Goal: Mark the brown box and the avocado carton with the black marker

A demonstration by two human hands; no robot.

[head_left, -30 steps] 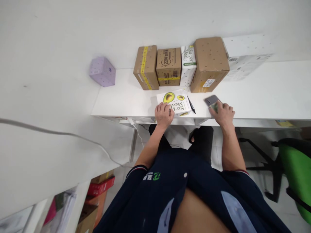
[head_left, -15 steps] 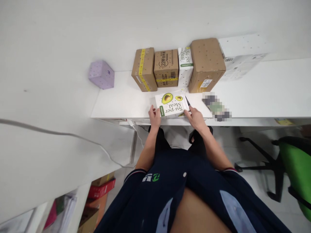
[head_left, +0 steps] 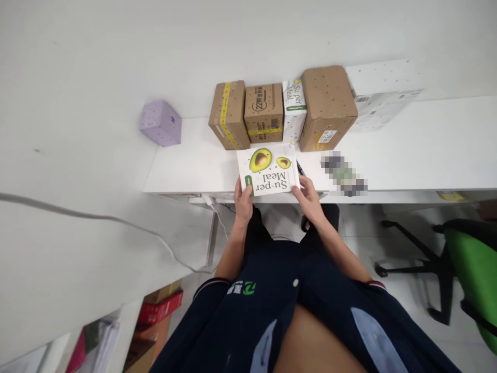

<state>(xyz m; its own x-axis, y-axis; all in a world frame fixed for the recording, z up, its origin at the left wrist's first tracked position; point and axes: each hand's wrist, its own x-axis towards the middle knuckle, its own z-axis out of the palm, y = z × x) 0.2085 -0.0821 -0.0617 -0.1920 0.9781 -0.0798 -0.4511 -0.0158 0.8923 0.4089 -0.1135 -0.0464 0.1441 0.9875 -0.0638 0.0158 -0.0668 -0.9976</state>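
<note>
A white box printed with avocados and "Su-per Meal" [head_left: 267, 171] is held between my two hands over the desk's front edge, its lettering upside down to me. My left hand [head_left: 243, 201] grips its lower left corner, thumb on the top face. At the lower right corner, my right hand [head_left: 308, 197] closes on it the same way. A dark, slim, pen-like thing [head_left: 301, 168] lies on the desk just beyond the box's right side, partly hidden. The undersides of the box and most of my fingertips are out of sight.
Along the wall stand brown cartons [head_left: 229, 116], another white Su-per Meal box [head_left: 294, 111] and a large carton [head_left: 329, 106]. A purple box [head_left: 161, 123] is at the left, a blurred-out item [head_left: 344, 173] at the right. A green chair [head_left: 471, 274] stands lower right.
The box has come up off the desk toward me and slightly left. My left hand, earlier loosely at its side, now grips the corner; my right hand has moved with it.
</note>
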